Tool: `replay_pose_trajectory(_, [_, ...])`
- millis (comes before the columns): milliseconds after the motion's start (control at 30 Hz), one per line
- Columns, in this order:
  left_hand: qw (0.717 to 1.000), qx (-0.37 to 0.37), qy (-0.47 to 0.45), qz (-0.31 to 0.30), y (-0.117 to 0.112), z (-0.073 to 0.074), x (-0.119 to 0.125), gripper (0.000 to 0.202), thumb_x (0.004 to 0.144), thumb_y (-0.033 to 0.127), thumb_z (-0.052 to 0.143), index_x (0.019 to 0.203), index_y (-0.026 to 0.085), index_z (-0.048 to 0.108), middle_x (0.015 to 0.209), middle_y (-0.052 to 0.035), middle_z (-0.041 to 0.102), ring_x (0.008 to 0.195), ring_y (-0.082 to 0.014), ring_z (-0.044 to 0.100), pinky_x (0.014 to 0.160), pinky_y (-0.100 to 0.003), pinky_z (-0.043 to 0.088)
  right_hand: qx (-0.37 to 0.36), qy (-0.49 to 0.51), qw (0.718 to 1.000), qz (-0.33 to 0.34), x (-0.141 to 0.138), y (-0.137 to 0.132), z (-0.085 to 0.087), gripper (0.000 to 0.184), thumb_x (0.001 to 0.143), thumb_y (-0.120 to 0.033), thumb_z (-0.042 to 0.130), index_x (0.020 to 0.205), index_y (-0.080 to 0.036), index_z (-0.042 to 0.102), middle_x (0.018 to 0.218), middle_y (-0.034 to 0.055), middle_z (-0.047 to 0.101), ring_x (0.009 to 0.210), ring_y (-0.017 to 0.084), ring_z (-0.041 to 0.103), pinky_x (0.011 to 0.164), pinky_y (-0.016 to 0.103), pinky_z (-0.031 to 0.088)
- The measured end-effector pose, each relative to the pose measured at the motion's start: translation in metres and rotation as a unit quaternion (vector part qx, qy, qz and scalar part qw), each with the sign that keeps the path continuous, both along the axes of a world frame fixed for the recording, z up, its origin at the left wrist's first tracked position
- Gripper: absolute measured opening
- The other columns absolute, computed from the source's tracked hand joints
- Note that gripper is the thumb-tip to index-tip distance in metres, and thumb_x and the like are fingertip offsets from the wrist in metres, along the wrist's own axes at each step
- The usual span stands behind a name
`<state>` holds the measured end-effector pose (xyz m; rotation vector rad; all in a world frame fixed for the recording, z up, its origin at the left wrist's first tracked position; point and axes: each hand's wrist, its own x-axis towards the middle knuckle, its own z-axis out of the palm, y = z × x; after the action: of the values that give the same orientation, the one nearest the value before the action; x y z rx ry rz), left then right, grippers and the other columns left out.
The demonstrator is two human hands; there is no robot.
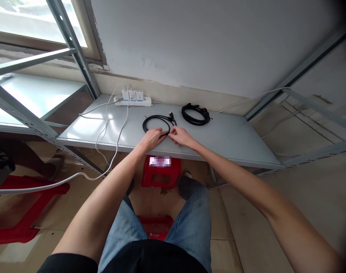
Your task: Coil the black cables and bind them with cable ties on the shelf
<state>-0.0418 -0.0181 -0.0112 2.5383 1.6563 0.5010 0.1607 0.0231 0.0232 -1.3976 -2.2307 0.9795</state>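
A loosely coiled black cable lies on the grey metal shelf, its plug end pointing to the back right. My left hand rests on the near side of the coil with fingers curled around the strands. My right hand pinches the same cable just to the right, almost touching the left hand. A second black cable, wound into a tighter bundle, lies farther back to the right, apart from both hands.
A white power strip with white chargers plugged in sits at the shelf's back against the wall; white cords trail over the shelf's front edge to the floor. Red plastic stools stand below. Shelf uprights flank both sides.
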Motion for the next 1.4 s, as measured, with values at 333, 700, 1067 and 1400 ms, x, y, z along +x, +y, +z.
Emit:
replay_pose_trajectory(333, [1.0,0.007,-0.016,0.0,0.002,-0.001,0.001,0.033,0.111,0.031,0.05,0.113,0.017,0.08,0.116,-0.0145,0.076,0.107,-0.0279,0.074,0.096,-0.035,0.054,0.409,-0.299,0.837,0.207,-0.008,-0.019,0.005,0.036,0.105,-0.004,0.046,0.136,-0.014,0.06,0.122,0.0177,0.069,0.105,0.029,0.067,0.081,0.036,0.05])
replay_pose_trajectory(700, [1.0,-0.008,0.014,0.001,0.0,0.004,0.002,0.037,0.113,0.031,0.046,0.102,0.016,0.078,0.111,-0.0154,0.074,0.102,-0.0283,0.073,0.087,-0.035,0.051,0.459,-0.381,0.725,0.344,-0.014,0.005,0.014,0.035,0.106,-0.001,0.041,0.116,-0.005,0.074,0.102,0.02,0.075,0.091,0.026,0.066,0.075,0.035,0.042])
replay_pose_trajectory(1067, [0.999,-0.024,0.0,0.025,0.0,0.005,0.003,0.03,0.107,0.021,0.05,0.097,0.014,0.077,0.111,-0.0168,0.075,0.103,-0.0286,0.073,0.088,-0.035,0.051,0.431,-0.445,0.665,0.418,-0.031,-0.002,0.038,0.039,0.104,0.001,0.04,0.116,0.003,0.077,0.109,0.0279,0.077,0.1,0.033,0.073,0.071,0.037,0.049])
replay_pose_trajectory(1400, [1.0,-0.017,0.007,0.014,0.003,0.001,0.001,0.032,0.106,0.022,0.049,0.097,0.015,0.079,0.111,-0.0168,0.074,0.102,-0.0292,0.073,0.087,-0.035,0.052,0.389,-0.482,0.647,0.445,-0.04,-0.001,0.048,0.033,0.099,0.001,0.051,0.098,-0.008,0.082,0.1,0.0194,0.082,0.094,0.027,0.075,0.071,0.035,0.046])
